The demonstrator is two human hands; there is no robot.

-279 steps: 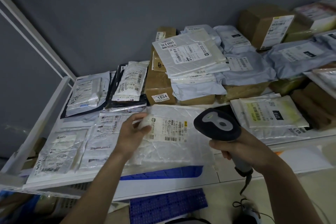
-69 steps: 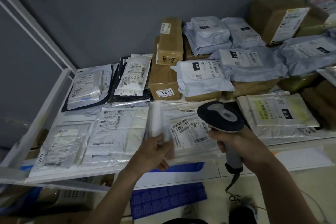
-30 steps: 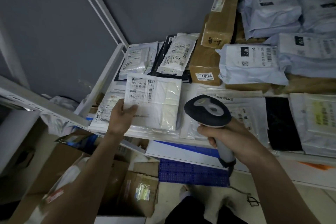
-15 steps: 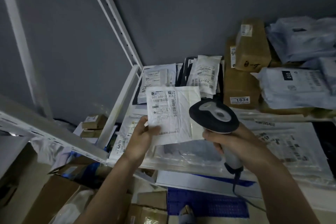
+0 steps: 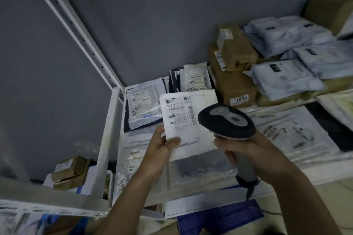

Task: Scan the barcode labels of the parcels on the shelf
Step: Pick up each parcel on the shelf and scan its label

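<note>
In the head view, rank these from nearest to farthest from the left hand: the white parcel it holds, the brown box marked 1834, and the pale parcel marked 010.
1. White parcel: pinched in the left hand.
2. Brown box marked 1834: behind, to the right, on the shelf.
3. Pale parcel marked 010: farther right, beyond the box.

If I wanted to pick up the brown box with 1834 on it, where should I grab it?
Probably by its two long sides, coming from the front. The brown cardboard box with the 1834 sticker lies flat on the white metal shelf, its sticker end facing out. A smaller brown carton rests on its back part, so lift that off first, or slide the box forward.
</note>
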